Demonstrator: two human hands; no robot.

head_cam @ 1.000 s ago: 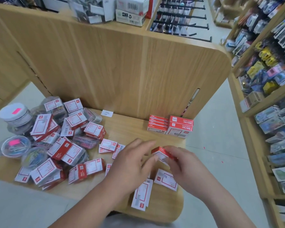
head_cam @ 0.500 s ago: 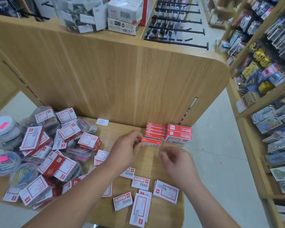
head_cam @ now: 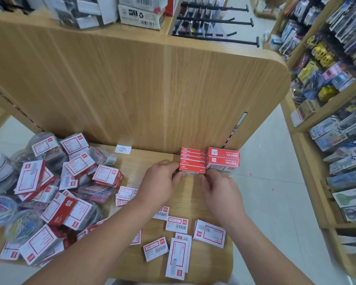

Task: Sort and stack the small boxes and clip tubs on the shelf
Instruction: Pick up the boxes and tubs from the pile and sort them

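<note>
A stack of small red boxes [head_cam: 192,160] stands against the wooden back panel, beside two larger red boxes [head_cam: 223,158] stacked on its right. My left hand [head_cam: 159,183] and my right hand [head_cam: 219,191] pinch the two ends of the front small red box [head_cam: 192,169] at the stack's base. Loose red-and-white boxes [head_cam: 176,256] lie flat on the shelf [head_cam: 152,161] near me. A heap of red-and-white boxes [head_cam: 68,210] and clear clip tubs [head_cam: 23,225] fills the left side.
A small white label [head_cam: 123,149] lies by the back panel. The shelf's rounded right edge drops to the aisle floor [head_cam: 261,182]. Stocked racks [head_cam: 337,120] line the right. An upper shelf holds cartons [head_cam: 141,14].
The small red box went from between my hands near the shelf's front to my left hand, then up against the stack at the back. Both hands followed it forward.
</note>
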